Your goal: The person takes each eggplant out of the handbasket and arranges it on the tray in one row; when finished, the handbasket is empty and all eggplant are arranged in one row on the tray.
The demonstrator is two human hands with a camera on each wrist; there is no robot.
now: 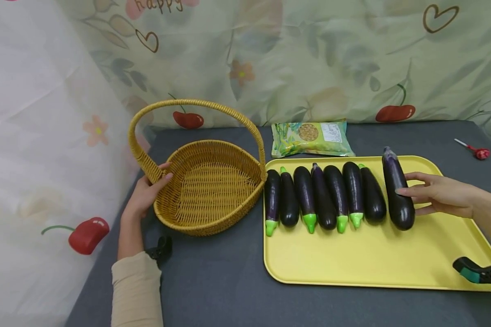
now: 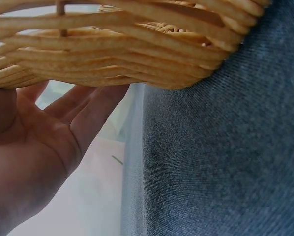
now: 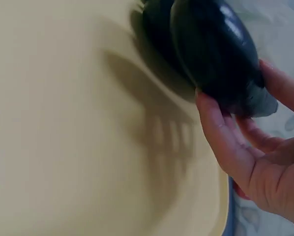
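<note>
On the left, my left hand (image 1: 144, 193) grips the left side of a woven wicker basket (image 1: 204, 227) near the foot of its arched handle, thumb over the rim. The left wrist view shows the fingers of that hand against the outside of the basket weave (image 2: 112, 59). My right hand (image 1: 443, 194) holds a dark purple eggplant (image 1: 398, 195) between thumb and fingers, its stem end pointing away, over the yellow tray (image 1: 352, 263). In the right wrist view the eggplant (image 3: 216, 54) casts a shadow on the tray. Several other eggplants (image 1: 325, 195) lie side by side along the tray's left half.
Behind the tray lies a green and yellow packet (image 1: 311, 138). A red wrapped lollipop (image 1: 480, 153) is at the far right of the grey tablecloth (image 1: 221, 281). A printed curtain (image 1: 270, 59) hangs behind the table, with a white one (image 1: 45, 136) at the left.
</note>
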